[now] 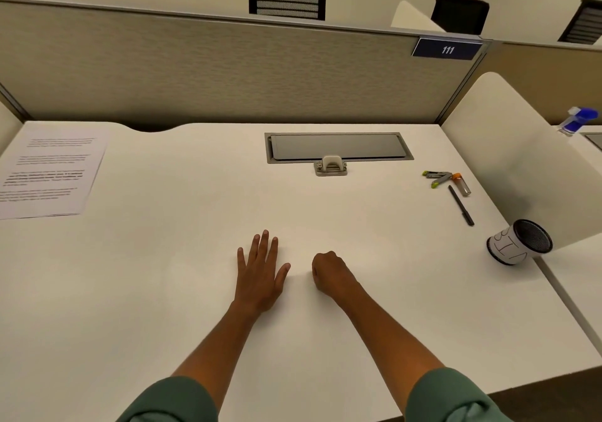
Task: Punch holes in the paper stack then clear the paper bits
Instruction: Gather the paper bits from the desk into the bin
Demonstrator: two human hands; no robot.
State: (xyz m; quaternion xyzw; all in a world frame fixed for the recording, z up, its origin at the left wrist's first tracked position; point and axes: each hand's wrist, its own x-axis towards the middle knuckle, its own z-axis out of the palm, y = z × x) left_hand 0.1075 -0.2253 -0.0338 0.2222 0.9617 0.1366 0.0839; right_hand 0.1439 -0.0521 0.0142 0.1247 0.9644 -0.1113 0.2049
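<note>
A stack of printed paper [49, 174] lies at the far left of the white desk [163, 275]. A small grey hole punch [330, 166] stands at the back centre, just in front of a grey cable hatch. My left hand [260, 275] rests flat on the desk near the middle, fingers spread, holding nothing. My right hand [330, 273] lies beside it, curled into a fist with nothing visible in it. Both hands are well short of the punch and far from the paper. I see no paper bits.
At the right lie a stapler with green tips [438, 177], a clear tube with an orange cap [464, 185] and a black pen [461, 204]. A mesh pen cup [518, 242] lies tipped at the right edge. A white divider [521, 160] and grey partition [228, 72] bound the desk.
</note>
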